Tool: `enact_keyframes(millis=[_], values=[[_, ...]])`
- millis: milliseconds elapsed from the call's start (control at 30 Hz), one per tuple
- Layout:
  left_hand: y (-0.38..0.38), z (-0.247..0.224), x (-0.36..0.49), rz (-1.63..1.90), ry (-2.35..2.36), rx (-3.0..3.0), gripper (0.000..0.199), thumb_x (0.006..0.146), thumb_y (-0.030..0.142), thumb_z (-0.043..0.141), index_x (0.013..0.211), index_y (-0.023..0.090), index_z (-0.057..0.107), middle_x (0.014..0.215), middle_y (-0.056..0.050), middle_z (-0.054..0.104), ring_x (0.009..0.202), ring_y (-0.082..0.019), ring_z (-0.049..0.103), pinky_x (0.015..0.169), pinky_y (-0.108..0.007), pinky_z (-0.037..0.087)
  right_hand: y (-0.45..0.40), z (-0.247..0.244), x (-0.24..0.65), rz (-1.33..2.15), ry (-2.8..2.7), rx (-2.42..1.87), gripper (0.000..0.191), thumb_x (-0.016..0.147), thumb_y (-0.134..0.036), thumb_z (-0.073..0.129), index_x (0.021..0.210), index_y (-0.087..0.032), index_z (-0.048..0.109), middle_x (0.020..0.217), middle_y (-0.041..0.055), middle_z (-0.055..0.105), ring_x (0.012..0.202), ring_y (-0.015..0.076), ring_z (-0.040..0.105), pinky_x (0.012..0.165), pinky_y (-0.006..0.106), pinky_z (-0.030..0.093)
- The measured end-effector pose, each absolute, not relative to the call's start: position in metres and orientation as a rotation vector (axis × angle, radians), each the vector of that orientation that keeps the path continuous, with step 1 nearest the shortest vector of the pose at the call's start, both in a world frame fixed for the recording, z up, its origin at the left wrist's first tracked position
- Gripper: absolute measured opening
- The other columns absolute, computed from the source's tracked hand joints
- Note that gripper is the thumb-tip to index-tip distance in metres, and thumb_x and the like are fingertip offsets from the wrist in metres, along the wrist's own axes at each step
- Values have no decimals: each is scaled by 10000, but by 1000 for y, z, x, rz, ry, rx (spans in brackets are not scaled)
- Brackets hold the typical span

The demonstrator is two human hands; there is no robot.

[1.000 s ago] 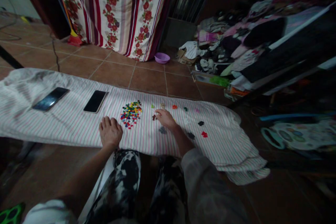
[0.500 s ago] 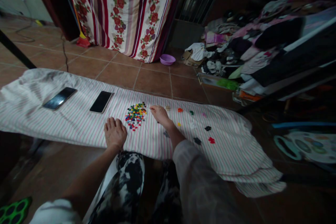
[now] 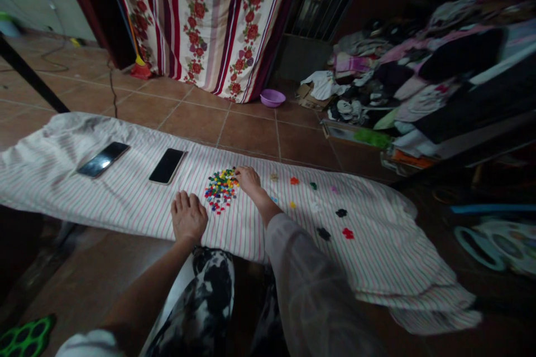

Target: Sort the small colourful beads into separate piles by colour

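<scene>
A heap of small multicoloured pieces (image 3: 218, 192) lies on the striped cloth (image 3: 138, 206). My right hand (image 3: 248, 179) is at the heap's upper right edge, fingertips pinched together and touching or just over the pieces; anything between them is too small to make out. Flat on the cloth, left of the heap, rests my left hand (image 3: 189, 216) with its fingers stretched out and nothing in it. Small single-colour piles lie to the right, among them an orange pile (image 3: 294, 181), a red pile (image 3: 348, 233) and a black pile (image 3: 341, 212). My right forearm hides part of the cloth.
Two phones lie left of the heap, a nearer phone (image 3: 168, 166) and a farther phone (image 3: 104, 159). Beyond the cloth, a purple basin (image 3: 272, 98) stands on the tiled floor by a floral curtain (image 3: 226, 22). Clothes (image 3: 402, 67) are heaped at the right.
My right hand has moved slightly left, to the heap's edge. My left hand stays flat on the cloth. The whole view has shifted a little.
</scene>
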State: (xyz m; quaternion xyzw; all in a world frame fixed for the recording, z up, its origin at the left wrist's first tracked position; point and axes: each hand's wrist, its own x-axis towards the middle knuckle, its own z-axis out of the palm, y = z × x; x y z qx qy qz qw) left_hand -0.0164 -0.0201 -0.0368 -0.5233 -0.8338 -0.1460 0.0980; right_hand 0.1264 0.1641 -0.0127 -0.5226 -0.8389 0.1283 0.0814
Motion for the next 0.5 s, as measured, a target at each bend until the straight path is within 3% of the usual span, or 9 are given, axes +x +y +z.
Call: enact_keyframes(millis=[333, 500], values=[[-21, -36, -15, -446, -2475, -1544, 420, 873, 294, 349, 1164, 70, 555, 1349, -238, 477, 1333, -342, 368, 1078, -479, 282, 165, -6, 142, 341, -2412, -1534, 297, 863, -156, 472, 1070, -219, 676, 1069, 58, 676, 1009, 174, 568, 905, 260, 401], [-21, -38, -16, -476, -2480, -1542, 421, 873, 301, 341, 1156, 71, 553, 1349, -237, 476, 1336, -347, 360, 1078, -487, 282, 161, 4, 174, 367, -2251, -1569, 300, 835, -167, 475, 1019, -210, 708, 1019, 53, 687, 963, 165, 595, 883, 252, 424]])
